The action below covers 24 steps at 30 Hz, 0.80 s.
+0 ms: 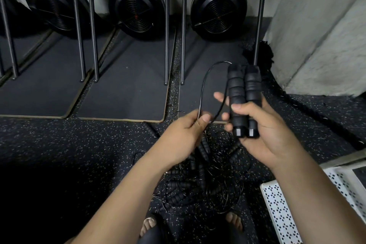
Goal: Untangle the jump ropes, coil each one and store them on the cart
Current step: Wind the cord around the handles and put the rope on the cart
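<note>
Head view, looking down past two bare forearms to a dark speckled floor (59, 144). Grips with the right hand (265, 130) two black foam handles (252, 87), side by side and upright, touching along their length, butt ends down by the palm; thumb laid across the front of the left one, fingers (225, 116) curled round from behind. Pinches with the left hand (184, 130) the thin black cord (202, 91) between thumb and forefinger, the other fingers folded under. From that pinch, a loop of cord arching up and over to the tops of the handles, a second strand dropping back down between the hands. Below the hands, on the floor, a tangled pile of jump ropes (198, 182): padded grips and wiry cords crossed over one another, too knotted to count. Apart from the pile, to its upper left, one lone handle (151, 129) lying flat. At the lower right edge, a corner of the white perforated cart (277, 204), near the pile. At the bottom edge, two sandalled feet (150, 224) just beside the tangle. Farther back, three dark mats (122, 85), metal rails (167, 25) and three black fan housings (138, 8) against the wall; along the right, a thick braided rope (301, 103) by a pale concrete pillar (326, 35).
</note>
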Motion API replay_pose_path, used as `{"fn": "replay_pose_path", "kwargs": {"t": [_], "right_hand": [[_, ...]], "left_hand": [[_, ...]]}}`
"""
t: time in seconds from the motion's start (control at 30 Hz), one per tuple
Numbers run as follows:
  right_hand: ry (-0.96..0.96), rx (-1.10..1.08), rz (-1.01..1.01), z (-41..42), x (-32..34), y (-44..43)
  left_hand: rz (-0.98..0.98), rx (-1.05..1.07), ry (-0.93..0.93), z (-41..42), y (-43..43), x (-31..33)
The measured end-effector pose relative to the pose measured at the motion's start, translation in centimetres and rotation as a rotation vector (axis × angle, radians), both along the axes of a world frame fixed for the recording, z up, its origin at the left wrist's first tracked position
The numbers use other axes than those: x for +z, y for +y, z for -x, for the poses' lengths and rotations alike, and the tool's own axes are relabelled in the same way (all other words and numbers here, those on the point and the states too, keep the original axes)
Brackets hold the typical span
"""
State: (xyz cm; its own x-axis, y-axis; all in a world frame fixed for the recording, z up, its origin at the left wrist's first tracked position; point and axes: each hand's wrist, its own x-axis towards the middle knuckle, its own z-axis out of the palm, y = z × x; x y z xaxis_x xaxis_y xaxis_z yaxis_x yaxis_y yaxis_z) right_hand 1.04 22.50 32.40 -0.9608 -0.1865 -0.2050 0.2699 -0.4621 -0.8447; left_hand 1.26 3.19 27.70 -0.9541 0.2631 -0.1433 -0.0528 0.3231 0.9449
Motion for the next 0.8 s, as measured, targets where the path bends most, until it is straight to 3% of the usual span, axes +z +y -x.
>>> {"fn": "replay_pose_path", "kwargs": {"t": [0.27,0.43,0.5,0.63,0.8], "right_hand": [[-0.072,0.136,-0.005,-0.3,-0.2,-0.8],[-0.091,-0.018,0.001,0.3,-0.2,0.5],[-0.075,-0.047,-0.1,0.5,-0.4,1.1],[0.027,-0.072,-0.525,0.8,-1.5,2.2],[-0.01,0.126,-0.793,0.5,-2.3,2.7]], "left_hand": [[0.208,-0.237,-0.111,-1.4,1.6,0.0],[0.169,-0.21,-0.122,-1.0,1.4,0.5],[0.199,-0.209,-0.103,-1.0,0.9,0.5],[0.259,-0.214,-0.001,-0.3,-0.4,0.2],[0.301,-0.075,0.125,0.2,-2.1,1.3]]}}
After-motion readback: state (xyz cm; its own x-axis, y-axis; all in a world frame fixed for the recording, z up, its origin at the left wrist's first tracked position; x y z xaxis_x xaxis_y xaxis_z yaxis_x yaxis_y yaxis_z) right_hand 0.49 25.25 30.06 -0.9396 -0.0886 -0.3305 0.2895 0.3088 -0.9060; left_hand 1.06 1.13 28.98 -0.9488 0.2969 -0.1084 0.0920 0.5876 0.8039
